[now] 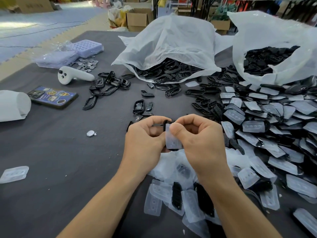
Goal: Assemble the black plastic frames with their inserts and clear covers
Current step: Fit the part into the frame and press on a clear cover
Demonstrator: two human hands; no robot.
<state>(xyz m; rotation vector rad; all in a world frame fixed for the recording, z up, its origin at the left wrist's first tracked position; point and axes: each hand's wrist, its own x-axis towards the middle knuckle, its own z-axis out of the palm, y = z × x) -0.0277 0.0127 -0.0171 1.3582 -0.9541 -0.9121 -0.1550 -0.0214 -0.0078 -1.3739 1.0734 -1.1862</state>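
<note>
My left hand [145, 140] and my right hand [197, 140] meet above the middle of the dark table. Together they grip one black plastic frame [167, 122] with a clear cover [172, 141] laid against it. My right thumb presses on the cover's top; my left fingers curl round the frame's left side. Most of the frame is hidden by my fingers. Loose clear covers [188, 201] lie under my wrists. A big heap of covered black pieces [274, 126] spreads to the right.
Two white bags of black parts stand at the back, one in the centre [171, 48] and one on the right [274, 40]. Loose frames [108, 85], a white controller [73, 75], a phone [53, 97], metal discs [87, 63] and a white roll [12, 105] lie left.
</note>
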